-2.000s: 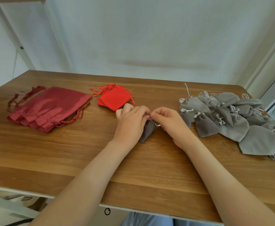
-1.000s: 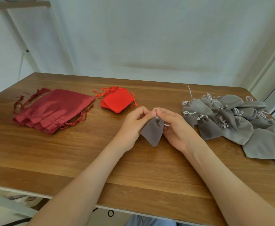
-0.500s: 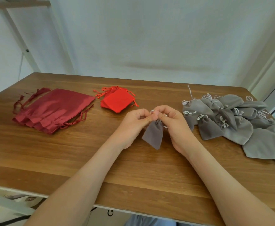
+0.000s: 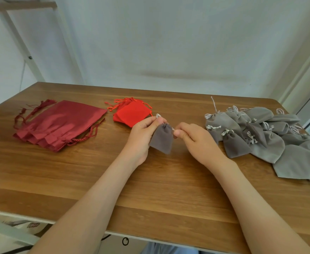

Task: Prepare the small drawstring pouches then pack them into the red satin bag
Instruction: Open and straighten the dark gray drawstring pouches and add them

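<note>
Centrally, left hand (image 4: 143, 132) and right hand (image 4: 196, 142) are raised a little over the table (image 4: 150, 195), with one grey pouch (image 4: 162, 139) hanging between them.

Left hand: thumb and forefinger pinch the cord (image 4: 158, 116) at the left side of the pouch mouth. A pale loop of it stands up above the thumb. Other fingers are curled behind the pouch.

Right hand: thumb and forefinger pinch the cord at the right side of the mouth. Only a short pale bit shows beside the thumb tip. Remaining fingers are folded in.

Pouch: mouth gathered, body slightly tilted, lower corner pointing down at the table. Whether it touches the wood cannot be told.

Right of the hands: grey pile (image 4: 264, 138) of many overlapping pouches, most with cinched mouths and pale cords showing, reaching toward the table's right edge. The nearest ones lie just beside the right hand.

Far side, behind the left hand: small stack of red pouches (image 4: 132, 114), red cords fanned toward the wall (image 4: 168, 43). The left hand overlaps its near corner in this view; contact cannot be told.

Left part of table: stack of satin bags (image 4: 58, 123), dark red, lying flat, gathered ends toward the near edge, twisted cords at the right, frayed ends at the far left. Well apart from both hands.

Background: pale wall, white frame (image 4: 20, 43) at upper left
</note>
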The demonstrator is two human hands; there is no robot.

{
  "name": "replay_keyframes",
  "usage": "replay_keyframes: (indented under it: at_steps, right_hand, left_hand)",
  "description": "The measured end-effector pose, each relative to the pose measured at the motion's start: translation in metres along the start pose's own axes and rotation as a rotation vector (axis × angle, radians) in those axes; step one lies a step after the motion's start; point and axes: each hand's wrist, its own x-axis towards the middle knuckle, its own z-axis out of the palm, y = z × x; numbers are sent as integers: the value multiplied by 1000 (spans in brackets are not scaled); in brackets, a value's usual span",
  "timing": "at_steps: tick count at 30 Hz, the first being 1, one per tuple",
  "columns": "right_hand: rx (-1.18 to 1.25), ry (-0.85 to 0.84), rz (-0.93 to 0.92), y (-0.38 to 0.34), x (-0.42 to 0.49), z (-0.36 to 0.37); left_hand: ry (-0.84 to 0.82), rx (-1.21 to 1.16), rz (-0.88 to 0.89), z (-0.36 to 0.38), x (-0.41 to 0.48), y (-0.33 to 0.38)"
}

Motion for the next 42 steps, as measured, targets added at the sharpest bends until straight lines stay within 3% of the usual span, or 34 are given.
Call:
replay_keyframes:
  at_steps: [7, 12, 16, 21, 23, 26, 33, 38, 42]
  right_hand:
    - [154, 67, 56, -1, -3, 2]
    - [259, 59, 137, -4, 2, 5]
    - [723, 12, 260, -2, 3, -2]
    - [1329, -10, 439, -6, 2, -9]
    - [1446, -6, 442, -9, 1, -10]
    - [1373, -8, 320, -11, 2, -8]
    - [784, 6, 103, -12, -1, -1]
    - [721, 103, 103, -12, 0, 0]
    - [624, 144, 153, -9, 3, 5]
  left_hand:
    - [18, -16, 23, 2, -3, 3]
    - [-92, -88, 3, 2, -4, 6]
    - [-122, -50, 5, 4, -3, 1]
    - [-136, 233, 82, 7, -4, -4]
    - [-103, 347, 99, 6, -4, -6]
    - [-55, 408, 125, 6, -2, -10]
    - [-86, 224, -30, 3, -1, -7]
    - [-56, -110, -126, 5, -1, -4]
    - [-17, -244, -151, 4, 1, 0]
